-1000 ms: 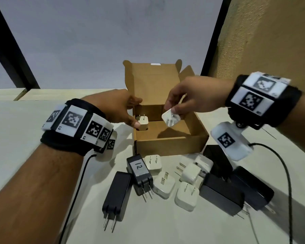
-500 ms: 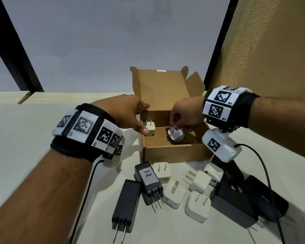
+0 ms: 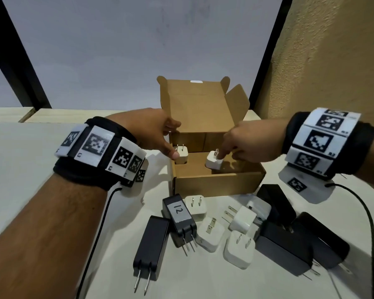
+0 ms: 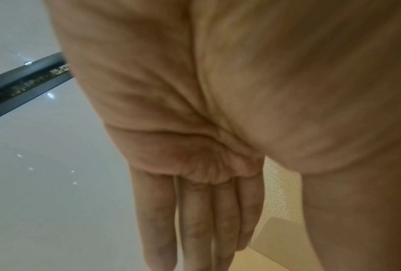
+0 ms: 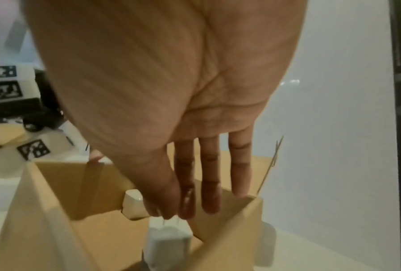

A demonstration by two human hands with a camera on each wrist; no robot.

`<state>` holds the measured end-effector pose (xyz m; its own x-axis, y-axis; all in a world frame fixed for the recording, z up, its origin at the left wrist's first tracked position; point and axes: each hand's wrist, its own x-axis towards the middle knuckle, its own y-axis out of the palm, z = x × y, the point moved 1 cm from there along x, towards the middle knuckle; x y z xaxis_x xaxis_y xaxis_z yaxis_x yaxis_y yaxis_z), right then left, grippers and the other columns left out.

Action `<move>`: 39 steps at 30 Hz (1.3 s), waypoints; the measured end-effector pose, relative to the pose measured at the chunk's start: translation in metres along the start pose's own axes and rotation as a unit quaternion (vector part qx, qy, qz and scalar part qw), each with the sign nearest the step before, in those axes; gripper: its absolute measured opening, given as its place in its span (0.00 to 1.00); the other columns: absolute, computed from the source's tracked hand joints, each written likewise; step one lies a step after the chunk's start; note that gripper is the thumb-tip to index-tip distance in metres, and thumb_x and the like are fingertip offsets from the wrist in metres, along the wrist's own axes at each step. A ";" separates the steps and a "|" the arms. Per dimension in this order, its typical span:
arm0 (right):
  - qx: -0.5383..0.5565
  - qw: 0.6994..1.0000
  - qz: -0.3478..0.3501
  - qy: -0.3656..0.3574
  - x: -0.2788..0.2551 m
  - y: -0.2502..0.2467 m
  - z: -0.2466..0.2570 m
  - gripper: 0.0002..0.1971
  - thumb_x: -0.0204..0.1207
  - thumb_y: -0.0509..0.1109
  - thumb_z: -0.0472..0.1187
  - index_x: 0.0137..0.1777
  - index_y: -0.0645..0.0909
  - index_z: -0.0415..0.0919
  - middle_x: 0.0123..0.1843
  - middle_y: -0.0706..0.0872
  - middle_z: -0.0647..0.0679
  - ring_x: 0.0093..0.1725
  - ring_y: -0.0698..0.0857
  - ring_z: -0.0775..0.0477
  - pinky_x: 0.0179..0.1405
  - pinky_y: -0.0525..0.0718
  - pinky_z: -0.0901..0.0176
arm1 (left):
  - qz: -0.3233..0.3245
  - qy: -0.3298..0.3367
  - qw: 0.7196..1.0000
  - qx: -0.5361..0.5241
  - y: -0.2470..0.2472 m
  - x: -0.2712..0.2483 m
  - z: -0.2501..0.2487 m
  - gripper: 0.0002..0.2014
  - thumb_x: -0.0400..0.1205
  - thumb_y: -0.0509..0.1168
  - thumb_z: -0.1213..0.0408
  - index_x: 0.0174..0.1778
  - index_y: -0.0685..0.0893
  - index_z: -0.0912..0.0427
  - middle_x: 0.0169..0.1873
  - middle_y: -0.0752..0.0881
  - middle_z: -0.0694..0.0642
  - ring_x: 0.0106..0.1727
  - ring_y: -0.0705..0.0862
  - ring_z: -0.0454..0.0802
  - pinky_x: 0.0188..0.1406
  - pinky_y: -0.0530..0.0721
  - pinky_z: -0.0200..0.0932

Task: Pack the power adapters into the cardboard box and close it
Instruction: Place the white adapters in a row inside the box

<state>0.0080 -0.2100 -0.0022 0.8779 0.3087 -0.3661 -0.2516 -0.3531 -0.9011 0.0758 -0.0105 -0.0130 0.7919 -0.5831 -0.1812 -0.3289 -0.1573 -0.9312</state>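
Observation:
The cardboard box [image 3: 216, 182] stands open on the white table, its lid upright behind. A white adapter [image 3: 181, 156] stands prongs-up in the box's near-left corner. My left hand [image 3: 171, 143] is at the left wall with its thumb against that adapter; the left wrist view shows its fingers [image 4: 194, 238] straight. My right hand [image 3: 221, 155] reaches into the box from the right. It pinches the prongs of a second white adapter [image 3: 213, 162], which is tilted with its lower edge on the box floor. The right wrist view shows thumb and forefinger of that hand [image 5: 183, 210] meeting above this adapter [image 5: 169, 238].
In front of the box lie several loose adapters: a black one labelled 12 [image 3: 179, 214], a long black one [image 3: 151, 247], white cubes [image 3: 239, 249] and large black bricks [image 3: 283, 251] to the right. A textured wall [image 3: 333, 61] rises at the right. Cables trail from both wrists.
My right hand has lowered the white adapter from above the box down to its floor. The left hand has stayed at the left wall, thumb on the corner adapter.

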 end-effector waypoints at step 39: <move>0.101 0.993 -0.048 -0.027 -0.044 -0.016 0.039 0.13 0.78 0.70 0.51 0.61 0.83 0.54 0.37 0.78 0.67 0.38 0.78 0.66 0.33 0.70 0.76 | 0.035 -0.002 0.999 0.010 -0.002 -0.007 -0.004 0.50 0.64 0.77 0.47 0.81 0.62 0.54 0.78 0.69 0.48 0.78 0.68 0.46 0.77 0.60 0.49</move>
<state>-0.0424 -0.1832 0.0188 0.8795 0.3820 -0.2840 -0.2499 -0.1373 -0.9585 0.0689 -0.0097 -0.0086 0.7699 -0.5887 -0.2465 -0.3720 -0.1001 -0.9228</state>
